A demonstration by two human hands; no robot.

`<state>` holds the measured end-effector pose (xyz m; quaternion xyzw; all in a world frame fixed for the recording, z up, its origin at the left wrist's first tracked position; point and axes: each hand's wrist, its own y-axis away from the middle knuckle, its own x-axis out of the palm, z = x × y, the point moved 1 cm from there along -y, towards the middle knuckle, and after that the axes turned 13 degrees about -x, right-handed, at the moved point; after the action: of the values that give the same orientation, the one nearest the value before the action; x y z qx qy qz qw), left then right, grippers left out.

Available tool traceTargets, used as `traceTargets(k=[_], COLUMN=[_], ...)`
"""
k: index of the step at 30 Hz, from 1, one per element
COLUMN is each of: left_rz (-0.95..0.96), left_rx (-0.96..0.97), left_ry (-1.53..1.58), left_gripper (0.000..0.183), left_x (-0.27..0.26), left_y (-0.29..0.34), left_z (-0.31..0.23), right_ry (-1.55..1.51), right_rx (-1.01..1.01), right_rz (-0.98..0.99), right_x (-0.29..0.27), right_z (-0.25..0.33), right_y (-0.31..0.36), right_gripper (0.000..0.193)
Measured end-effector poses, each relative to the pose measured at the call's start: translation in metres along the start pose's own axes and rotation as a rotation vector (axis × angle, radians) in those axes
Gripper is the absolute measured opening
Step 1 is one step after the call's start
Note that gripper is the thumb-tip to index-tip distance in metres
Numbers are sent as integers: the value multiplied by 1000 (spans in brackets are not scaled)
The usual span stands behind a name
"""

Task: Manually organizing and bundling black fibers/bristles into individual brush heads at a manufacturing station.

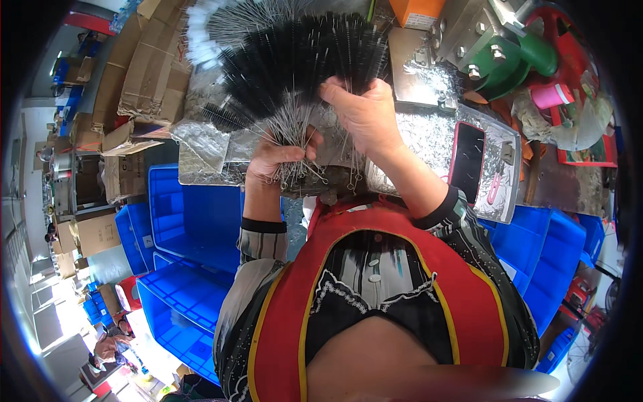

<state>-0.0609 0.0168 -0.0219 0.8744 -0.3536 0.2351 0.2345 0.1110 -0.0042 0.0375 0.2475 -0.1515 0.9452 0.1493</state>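
My left hand [278,155] is wrapped round the thin wire stems of a large bunch of black-bristled wire brushes [278,63]. The bristled ends fan out away from me, and small loops at the stem ends hang toward my body. My right hand [365,114] pinches a few more black brushes [355,50] just right of the bunch, their stems pointing down past my fingers. Behind them lies a pile of white-bristled brushes [204,43], partly covered by the black ones. All this is over a worn, silvery work surface [207,151].
A phone [467,161] and a small pink-handled tool [494,187] lie on a metal plate at right. Beyond is a green bolted machine [512,57] near a pink spool [551,96]. Blue crates [194,208] stand below left; cardboard boxes [154,67] stack at left.
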Motion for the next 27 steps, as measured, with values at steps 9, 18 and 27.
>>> traceTargets(k=[9, 18, 27], left_rz=[-45, -20, -139], left_rx=[-16, 35, 21], left_ry=[-56, -12, -48], left_gripper=[46, 44, 45], left_x=[0, -3, 9], left_y=[-1, -5, -2], left_z=[-2, -2, -4], right_ry=[0, 38, -77], right_rx=[113, 262, 271], right_rz=[-17, 27, -31], right_x=[-13, -15, -15], right_z=[10, 3, -7], right_y=[-6, -2, 3], right_gripper=[12, 18, 16])
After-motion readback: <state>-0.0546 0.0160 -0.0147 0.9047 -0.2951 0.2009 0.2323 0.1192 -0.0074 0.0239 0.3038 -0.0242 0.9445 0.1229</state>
